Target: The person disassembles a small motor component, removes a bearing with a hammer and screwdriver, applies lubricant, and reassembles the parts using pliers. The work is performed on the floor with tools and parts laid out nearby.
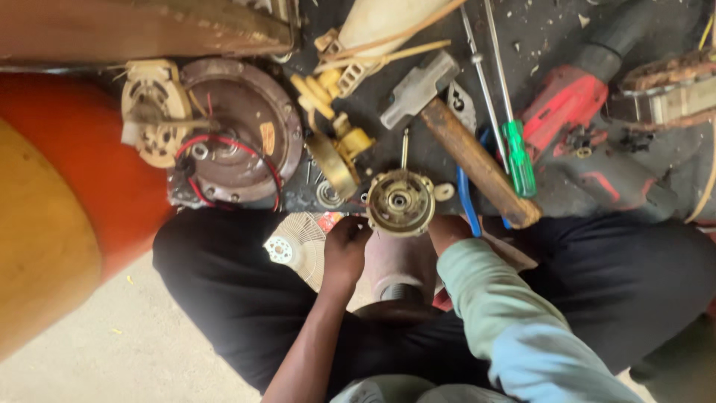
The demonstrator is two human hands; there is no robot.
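holding a round brass-coloured motor part [400,201] upright on a dull cylinder [399,269] between my knees, i have both hands closed on it from either side. my left hand [344,246] pinches the rim at its lower left, fingers curled tight; my right hand [446,230], mostly hidden behind the part and my pale green sleeve [507,306], grips the right edge, though i cannot tell how its fingers sit. the part rests just at the near edge of the dark floor mat [544,30], its centre hole facing up at me.

to do this well, i judge i should keep the part level on the cylinder, press evenly from both sides, and turn it in small steps rather than wrench it; a tilted seat could jam it.

the hammer [455,134] lies just beyond the part, handle pointing toward my right knee, and a green-handled screwdriver [517,157] lies beside it. a red drill [574,97] lies farther right. at the left, a brown round housing [239,127] with red wire sits near a cream winding piece [153,112].

labels: a small orange sticker [267,138], oblong, sits on the housing; a red scrap of packaging [329,221] peeks out by my left hand, above a white fan guard [298,246]. their print is too blurred to tell.
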